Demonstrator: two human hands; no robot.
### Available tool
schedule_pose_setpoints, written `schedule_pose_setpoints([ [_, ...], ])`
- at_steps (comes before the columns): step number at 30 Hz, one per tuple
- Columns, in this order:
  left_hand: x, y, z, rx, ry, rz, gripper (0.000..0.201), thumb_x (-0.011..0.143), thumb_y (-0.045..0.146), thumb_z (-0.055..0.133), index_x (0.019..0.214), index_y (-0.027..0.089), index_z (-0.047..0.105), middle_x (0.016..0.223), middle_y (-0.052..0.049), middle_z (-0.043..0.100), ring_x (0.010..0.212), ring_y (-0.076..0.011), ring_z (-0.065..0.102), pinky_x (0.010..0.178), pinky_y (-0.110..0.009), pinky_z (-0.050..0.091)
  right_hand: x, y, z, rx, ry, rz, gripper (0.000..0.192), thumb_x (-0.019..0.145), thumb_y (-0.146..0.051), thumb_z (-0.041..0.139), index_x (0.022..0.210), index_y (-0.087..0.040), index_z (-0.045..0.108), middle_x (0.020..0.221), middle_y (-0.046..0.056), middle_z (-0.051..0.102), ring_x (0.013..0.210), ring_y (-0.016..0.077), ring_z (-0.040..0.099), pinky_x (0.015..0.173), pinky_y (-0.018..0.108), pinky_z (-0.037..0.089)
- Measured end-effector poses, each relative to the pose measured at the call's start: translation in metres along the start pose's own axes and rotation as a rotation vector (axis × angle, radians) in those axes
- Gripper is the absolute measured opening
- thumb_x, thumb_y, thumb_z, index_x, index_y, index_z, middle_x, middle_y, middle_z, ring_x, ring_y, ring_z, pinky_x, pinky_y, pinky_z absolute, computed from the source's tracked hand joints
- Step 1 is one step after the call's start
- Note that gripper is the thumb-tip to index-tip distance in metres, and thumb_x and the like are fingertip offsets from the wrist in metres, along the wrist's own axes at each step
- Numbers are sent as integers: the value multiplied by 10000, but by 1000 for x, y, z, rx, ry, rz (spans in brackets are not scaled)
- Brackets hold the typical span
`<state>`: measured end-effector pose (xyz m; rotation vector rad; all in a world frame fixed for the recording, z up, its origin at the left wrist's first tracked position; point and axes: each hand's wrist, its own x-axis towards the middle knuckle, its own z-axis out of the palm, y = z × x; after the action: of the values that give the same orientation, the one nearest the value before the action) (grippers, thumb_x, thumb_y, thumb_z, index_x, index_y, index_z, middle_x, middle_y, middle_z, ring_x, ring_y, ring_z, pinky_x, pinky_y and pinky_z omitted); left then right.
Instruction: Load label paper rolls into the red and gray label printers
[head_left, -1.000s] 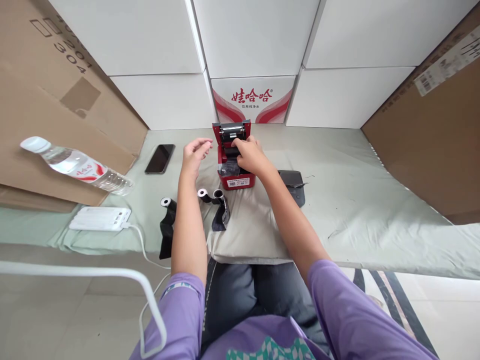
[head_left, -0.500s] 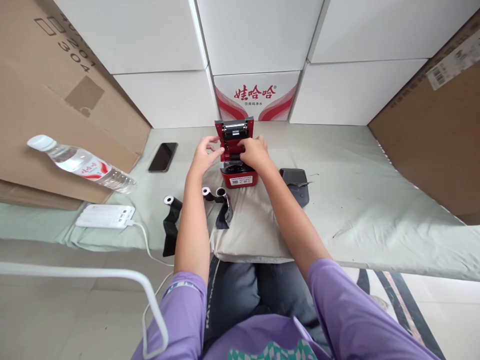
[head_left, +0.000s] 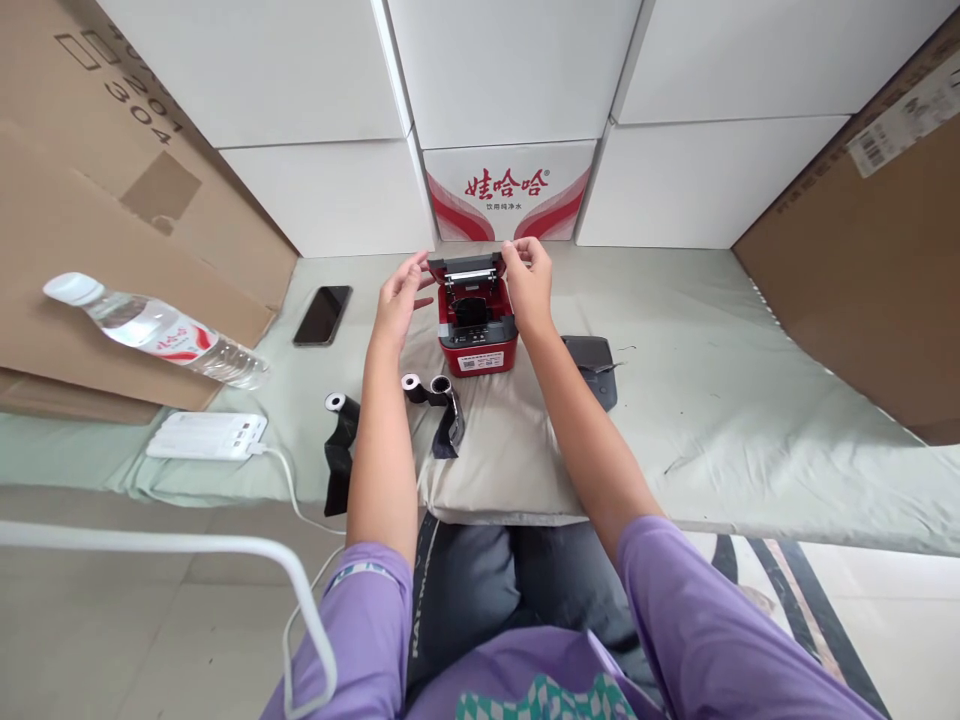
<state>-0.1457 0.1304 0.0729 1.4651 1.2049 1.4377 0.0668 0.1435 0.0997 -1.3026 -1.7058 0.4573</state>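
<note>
1. Head view: the left hand [head_left: 399,298] and right hand [head_left: 529,280] pinch the raised lid's two corners, forearms stretched forward.
2. The small red plastic label printer [head_left: 477,325] sits on a beige cushion [head_left: 502,450], lid tilted half-open, dark roll inside.

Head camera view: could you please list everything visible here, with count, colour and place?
small red plastic printer: one, lid open, on the beige pad, centre
beige cloth pad: one, at the near table edge
black ribbon rolls: two, left of the printer
black smartphone: one, far left
clear water bottle: one, lying on brown cardboard
white power bank: one, cabled, left edge
dark grey pouch: one, right of the printer
white cartons: stacked behind
left hand: at the lid's left corner
right hand: at the lid's right corner
</note>
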Motion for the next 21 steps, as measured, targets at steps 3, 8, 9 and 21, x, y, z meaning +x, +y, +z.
schedule_pose_setpoints([
  [3, -1, -1, 0, -4, 2, 6, 633, 833, 731, 720, 1257, 260, 736, 1352, -111, 729, 1293, -298, 688, 1011, -394, 592, 2, 8, 3, 385, 199, 161, 213, 952, -411, 601, 906, -227, 503, 872, -2, 558, 841, 143, 556, 856, 290, 470],
  [8, -5, -1, 0, -27, 38, 28, 546, 817, 689, 756, 1067, 205, 790, 1211, -101, 791, 1216, -245, 715, 1127, -366, 520, 1, 4, 4, 538, 133, 357, 165, 857, -301, 614, 854, -235, 463, 822, -23, 526, 782, 135, 528, 837, 307, 477],
  [9, -6, 0, 0, -25, 43, 28, 519, 811, 666, 769, 1032, 196, 793, 1212, -103, 792, 1219, -246, 712, 1131, -369, 518, 0, 2, 4, 547, 106, 395, 141, 845, -297, 605, 872, -233, 482, 839, -16, 544, 800, 145, 545, 840, 317, 487],
  [21, -15, 1, -6, -48, -142, -28, 521, 732, 369, 879, 1184, 191, 691, 1442, -151, 683, 1419, -310, 602, 1169, -441, 524, -1, -2, 3, 587, -108, 654, 891, 547, -134, 548, 1432, -212, 487, 1370, 96, 647, 1238, 285, 612, 1071, 448, 556],
])
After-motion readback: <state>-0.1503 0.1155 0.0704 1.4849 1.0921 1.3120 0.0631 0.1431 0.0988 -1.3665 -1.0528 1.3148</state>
